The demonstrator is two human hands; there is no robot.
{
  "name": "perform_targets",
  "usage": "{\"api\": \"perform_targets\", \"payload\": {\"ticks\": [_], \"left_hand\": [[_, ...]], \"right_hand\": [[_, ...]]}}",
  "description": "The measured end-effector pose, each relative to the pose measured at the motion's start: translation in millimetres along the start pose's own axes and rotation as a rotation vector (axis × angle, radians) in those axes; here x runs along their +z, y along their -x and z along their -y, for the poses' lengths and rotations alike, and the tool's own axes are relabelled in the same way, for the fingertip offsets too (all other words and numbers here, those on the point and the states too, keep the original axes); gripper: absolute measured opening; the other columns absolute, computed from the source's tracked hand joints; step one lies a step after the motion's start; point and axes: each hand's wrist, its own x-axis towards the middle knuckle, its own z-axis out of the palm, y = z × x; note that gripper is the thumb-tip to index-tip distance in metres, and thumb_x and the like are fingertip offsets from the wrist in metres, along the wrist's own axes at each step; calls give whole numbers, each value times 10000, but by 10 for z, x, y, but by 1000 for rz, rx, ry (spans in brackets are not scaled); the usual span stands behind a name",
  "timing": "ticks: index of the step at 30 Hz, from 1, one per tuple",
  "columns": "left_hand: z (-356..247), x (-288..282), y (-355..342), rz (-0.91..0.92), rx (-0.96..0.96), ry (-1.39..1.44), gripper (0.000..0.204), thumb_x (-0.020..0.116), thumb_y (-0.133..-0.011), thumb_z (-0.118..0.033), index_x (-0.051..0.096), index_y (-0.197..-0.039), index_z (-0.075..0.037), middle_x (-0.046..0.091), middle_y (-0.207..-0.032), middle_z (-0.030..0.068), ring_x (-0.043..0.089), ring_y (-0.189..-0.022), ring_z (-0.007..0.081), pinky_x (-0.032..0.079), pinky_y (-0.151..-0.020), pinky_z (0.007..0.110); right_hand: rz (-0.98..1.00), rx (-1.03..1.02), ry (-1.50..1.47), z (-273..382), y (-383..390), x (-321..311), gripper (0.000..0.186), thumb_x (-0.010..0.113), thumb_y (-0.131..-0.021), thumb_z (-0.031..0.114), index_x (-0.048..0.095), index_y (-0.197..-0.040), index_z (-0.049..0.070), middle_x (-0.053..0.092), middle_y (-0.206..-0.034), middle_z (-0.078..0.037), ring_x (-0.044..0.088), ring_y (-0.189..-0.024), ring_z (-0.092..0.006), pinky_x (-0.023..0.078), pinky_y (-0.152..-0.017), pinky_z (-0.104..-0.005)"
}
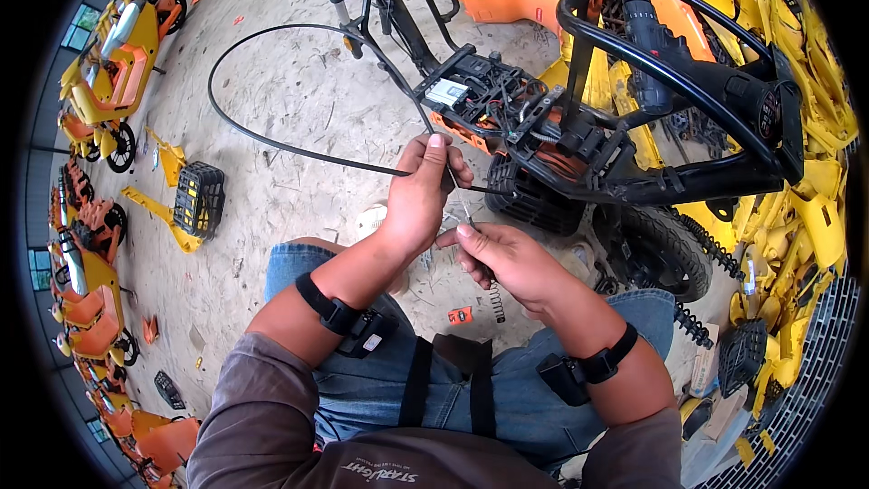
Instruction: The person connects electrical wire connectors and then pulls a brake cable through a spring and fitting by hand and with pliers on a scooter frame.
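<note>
My left hand (pixel 424 183) is pinched on a long black cable (pixel 299 152), which loops out to the left over the floor and back to the scooter frame (pixel 579 32). A thin silvery wire runs from it down to my right hand (pixel 491 254), closed on a small dark piece at that wire, partly hidden by my fingers. A metal coil spring (pixel 497 306) hangs just below my right hand. Above my hands, the frame carries an open electronics tray (pixel 480 91) with wiring and a silver box (pixel 445 91). A cordless drill (pixel 644 32) rests in the frame.
Yellow body panels (pixel 819 208) are piled at the right, near a black tire (pixel 665 254). Yellow-orange scooters (pixel 113 72) line the left. A black basket (pixel 199 199) with yellow parts, an orange piece (pixel 460 316) and other scraps lie on the dusty floor (pixel 181 308).
</note>
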Motion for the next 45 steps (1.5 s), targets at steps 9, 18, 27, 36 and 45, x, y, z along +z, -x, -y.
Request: {"api": "perform_targets", "payload": {"ticks": [9, 18, 27, 36, 45], "left_hand": [[1, 84, 111, 62, -215, -24, 261, 477, -1047, -311, 501, -1087, -54, 556, -925, 49, 566, -832, 159, 500, -756, 287], [-8, -14, 5, 81, -236, 116, 253, 494, -1040, -312, 535, -1051, -62, 551, -908, 19, 542, -828, 146, 475, -764, 292], [-166, -99, -97, -5, -238, 188, 262, 512, -1032, -308, 567, -1047, -52, 573, -883, 33, 564, -817, 158, 488, -785, 302], [-191, 57, 42, 69, -251, 166, 280, 540, -1016, -319, 602, -1090, -55, 543, -890, 9, 518, -866, 129, 454, -803, 298], [-120, 25, 32, 84, -256, 199, 299, 545, -1012, -316, 610, -1131, -49, 547, -908, 20, 508, -848, 144, 446, -822, 301]], "right_hand": [[-105, -45, 47, -11, -61, -106, 583, 442, -1013, 545, 683, -1056, 17, 495, -714, 31, 444, -665, -74, 366, -606, -224], [-118, 103, -38, 70, -49, -195, 732, 327, -1003, 638, 666, -1129, 2, 506, -745, 16, 463, -675, -81, 372, -607, -238], [34, -4, 46, 79, 19, -192, 349, 525, -996, 346, 651, -938, 25, 509, -719, 11, 462, -629, -85, 372, -547, -230], [-137, -148, -54, 64, -64, -243, 224, 624, -958, 246, 628, -886, 34, 475, -632, 55, 427, -561, -41, 342, -507, -215], [-223, -220, 54, 48, -88, -209, 215, 656, -948, 250, 635, -898, 42, 512, -669, 49, 443, -560, -41, 366, -510, -213]]}}
